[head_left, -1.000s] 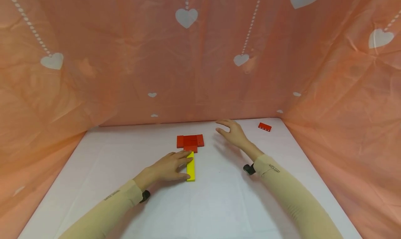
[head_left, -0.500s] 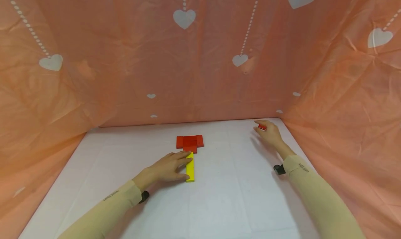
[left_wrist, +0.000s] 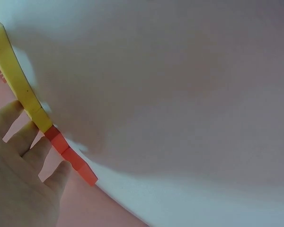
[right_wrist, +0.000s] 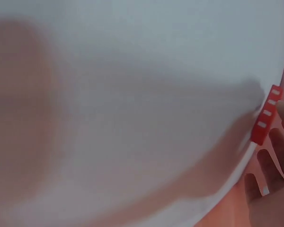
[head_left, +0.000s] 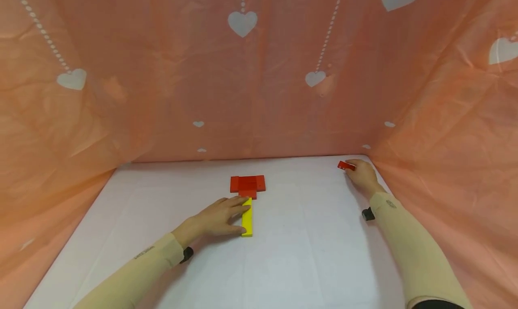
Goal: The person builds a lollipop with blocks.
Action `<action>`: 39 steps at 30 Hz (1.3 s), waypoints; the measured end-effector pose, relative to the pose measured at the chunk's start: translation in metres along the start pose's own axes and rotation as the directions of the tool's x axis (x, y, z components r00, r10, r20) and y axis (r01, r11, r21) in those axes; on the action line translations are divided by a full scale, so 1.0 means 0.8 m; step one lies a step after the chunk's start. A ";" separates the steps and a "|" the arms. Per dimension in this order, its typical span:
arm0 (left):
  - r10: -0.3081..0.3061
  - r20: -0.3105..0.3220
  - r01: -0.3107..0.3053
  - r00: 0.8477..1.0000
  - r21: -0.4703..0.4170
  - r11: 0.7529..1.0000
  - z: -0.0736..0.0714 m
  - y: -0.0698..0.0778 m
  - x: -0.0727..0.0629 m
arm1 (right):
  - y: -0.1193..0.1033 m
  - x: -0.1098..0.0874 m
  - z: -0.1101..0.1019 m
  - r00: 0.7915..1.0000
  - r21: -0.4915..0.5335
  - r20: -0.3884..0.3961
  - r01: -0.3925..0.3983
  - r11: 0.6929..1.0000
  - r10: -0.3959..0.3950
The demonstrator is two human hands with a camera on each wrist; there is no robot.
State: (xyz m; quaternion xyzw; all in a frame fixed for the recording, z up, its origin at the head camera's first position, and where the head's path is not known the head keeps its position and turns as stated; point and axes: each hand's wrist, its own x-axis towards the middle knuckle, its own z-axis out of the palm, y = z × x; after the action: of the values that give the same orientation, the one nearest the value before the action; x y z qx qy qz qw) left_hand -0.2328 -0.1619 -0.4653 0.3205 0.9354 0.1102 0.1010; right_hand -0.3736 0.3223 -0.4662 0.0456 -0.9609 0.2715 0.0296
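Note:
A long yellow block [head_left: 247, 219] lies on the white table, its far end against several flat red blocks [head_left: 247, 184] in a T-like group. My left hand [head_left: 220, 217] rests on it from the left, fingers spread and fairly straight, thumb at the near end. The left wrist view shows those fingertips [left_wrist: 31, 125] along the yellow block's edge, with red blocks [left_wrist: 72, 156] beyond. Near the far right corner, my right hand [head_left: 363, 174] pinches a small red block [head_left: 346, 165]. White slots along one face of this red block [right_wrist: 266, 116] show in the right wrist view.
The white-covered table [head_left: 283, 255] is bordered at the back and sides by a pinkish-orange cloth [head_left: 259, 97] printed with white hearts. My right hand is close to the table's far right corner. Each wrist carries a black device [head_left: 368, 214].
My right hand has moved right to the far corner and taken hold of the small red block, now turned in its fingers. My left hand has stayed on the yellow block.

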 end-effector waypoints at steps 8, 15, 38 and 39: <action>0.023 0.000 -0.023 1.000 0.016 1.000 0.001 -0.001 0.002 | 0.005 -0.007 -0.007 0.997 -0.005 0.031 -0.068 0.998 0.068; 0.023 -0.005 -0.023 1.000 0.027 0.999 0.003 -0.003 0.002 | 0.004 -0.008 -0.003 0.998 0.022 0.001 -0.055 0.998 0.055; 0.007 -0.004 -0.007 1.000 0.011 1.000 0.002 -0.002 0.000 | -0.087 -0.004 0.027 0.969 0.108 -0.091 0.240 0.965 -0.231; 0.005 -0.005 -0.005 1.000 0.009 1.000 0.002 -0.002 0.000 | -0.093 -0.003 0.030 0.964 0.105 -0.093 0.257 0.961 -0.247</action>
State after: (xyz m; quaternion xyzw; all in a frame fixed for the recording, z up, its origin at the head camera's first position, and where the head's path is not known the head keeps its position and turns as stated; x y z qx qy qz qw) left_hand -0.2334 -0.1630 -0.4673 0.3232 0.9353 0.1068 0.0969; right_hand -0.3642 0.2467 -0.4480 0.1585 -0.9280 0.3224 0.0992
